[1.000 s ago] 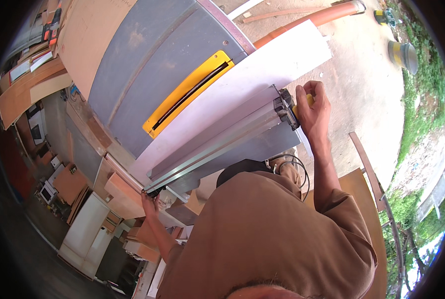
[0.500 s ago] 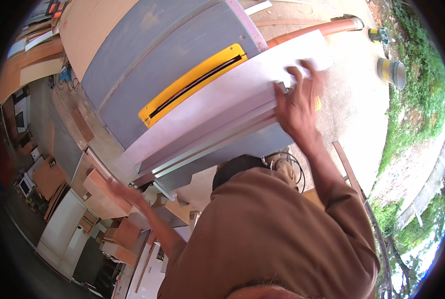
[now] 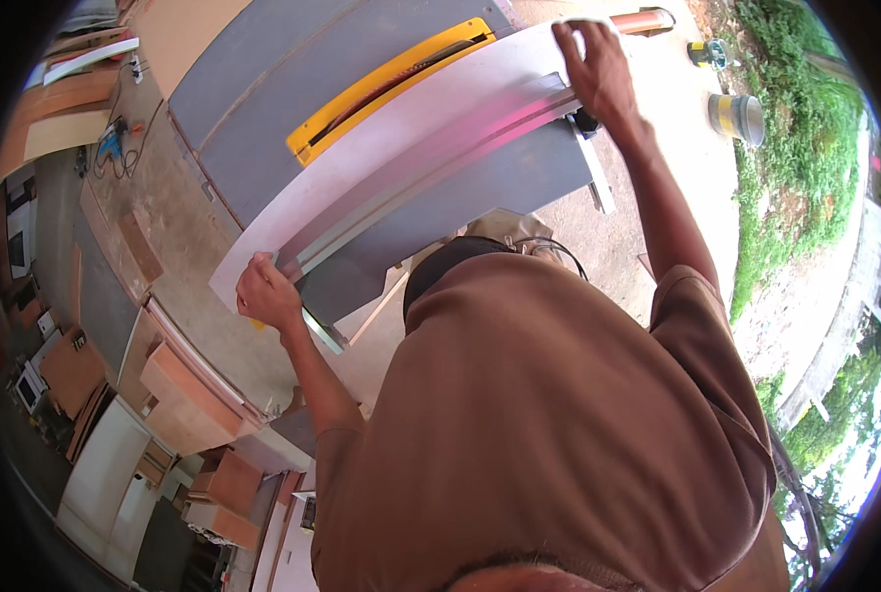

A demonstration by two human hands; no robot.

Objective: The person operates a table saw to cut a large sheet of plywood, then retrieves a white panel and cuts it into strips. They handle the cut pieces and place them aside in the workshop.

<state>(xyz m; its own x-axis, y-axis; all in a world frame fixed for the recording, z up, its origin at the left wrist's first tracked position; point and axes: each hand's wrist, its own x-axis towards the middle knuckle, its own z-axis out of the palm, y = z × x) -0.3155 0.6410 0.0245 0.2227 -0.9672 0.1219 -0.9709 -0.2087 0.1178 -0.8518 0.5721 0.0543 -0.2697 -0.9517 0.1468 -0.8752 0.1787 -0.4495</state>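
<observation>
A long white board (image 3: 391,148) lies on the grey saw table (image 3: 273,89), between the yellow insert (image 3: 340,107) with its dark slot and the metal fence (image 3: 431,163). At the board's left end my left hand (image 3: 269,291) is closed, with the thumb and fingers pinching near its corner; a bit of yellow shows beneath the hand. My right arm reaches out to the far right end, where my right hand (image 3: 598,79) has its fingers bent over the board's end. The undersides of both grips are hidden.
An orange-brown pipe (image 3: 643,20) lies beyond the table's right end. Two buckets, one being a grey bucket (image 3: 736,118), stand near the greenery. At left are a blue power tool (image 3: 112,148) with a cord and wooden boxes (image 3: 189,395).
My left hand has come up from beside the table to the board's left end. My right hand has moved from the fence out to the board's right end. The view has shifted.
</observation>
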